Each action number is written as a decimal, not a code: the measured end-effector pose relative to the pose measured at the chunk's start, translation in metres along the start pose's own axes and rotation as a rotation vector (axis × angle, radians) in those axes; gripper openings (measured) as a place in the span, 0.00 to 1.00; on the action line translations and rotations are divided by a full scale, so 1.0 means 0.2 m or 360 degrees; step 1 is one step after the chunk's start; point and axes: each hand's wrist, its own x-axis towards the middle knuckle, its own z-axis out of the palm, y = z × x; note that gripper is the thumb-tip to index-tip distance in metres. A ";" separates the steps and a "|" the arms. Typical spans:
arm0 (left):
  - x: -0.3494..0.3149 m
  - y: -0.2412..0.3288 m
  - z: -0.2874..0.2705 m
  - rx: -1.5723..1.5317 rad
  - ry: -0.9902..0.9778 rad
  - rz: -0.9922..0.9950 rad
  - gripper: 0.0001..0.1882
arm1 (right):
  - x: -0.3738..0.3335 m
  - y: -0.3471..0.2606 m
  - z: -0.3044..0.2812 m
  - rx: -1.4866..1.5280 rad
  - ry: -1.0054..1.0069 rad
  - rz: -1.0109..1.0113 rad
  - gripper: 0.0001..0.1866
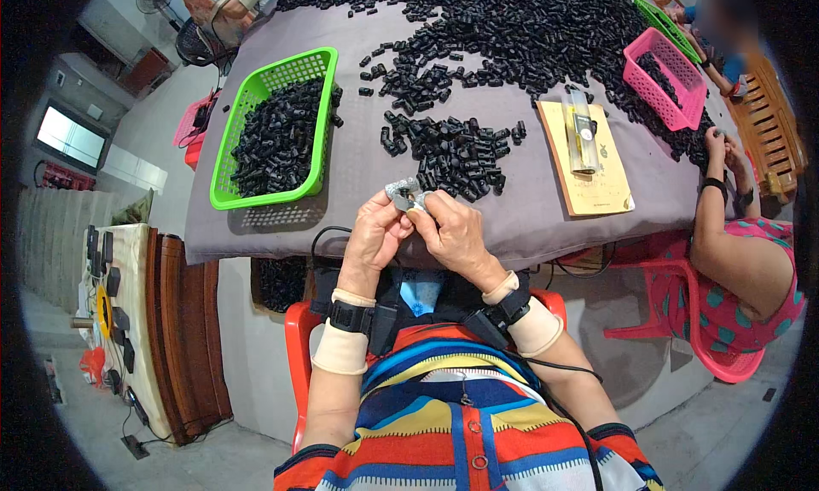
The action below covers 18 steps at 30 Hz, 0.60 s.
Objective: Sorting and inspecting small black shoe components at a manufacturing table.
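My left hand [379, 232] and my right hand [458, 235] meet above the table's near edge, fingertips pinched together. Grey speckled coverings show at the fingertips of both. Between them is a small dark piece [407, 194], mostly hidden by the fingers; it resembles the black parts nearby, but its exact kind cannot be made out. Just beyond my hands lies a loose pile of small black cylindrical parts [456, 150]. To the left, a green plastic basket [223, 171] holds many more of these black parts.
A far larger heap of black parts [529, 30] covers the back of the grey-clothed table [363, 175]. At right lie a yellow notepad [597, 197] and a clear plastic case [582, 137]. Beyond stands a pink basket [657, 64]; a co-worker's hands [725, 150] rest near it.
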 end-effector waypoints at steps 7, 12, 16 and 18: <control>0.00 -0.01 -0.04 -0.0103 -0.0053 -0.0029 0.11 | 0.00 0.00 -0.01 0.0025 0.0043 -0.0003 0.09; 0.00 0.00 -0.03 -0.0076 -0.0013 -0.0038 0.11 | 0.00 0.00 -0.02 0.0105 0.0002 -0.0039 0.09; 0.01 -0.01 -0.03 -0.0061 0.0007 -0.0014 0.11 | 0.00 0.01 -0.02 0.0088 -0.0023 -0.0054 0.09; 0.01 -0.01 -0.03 -0.0051 0.0025 0.0002 0.11 | 0.01 0.00 -0.01 0.0067 -0.0023 -0.0035 0.09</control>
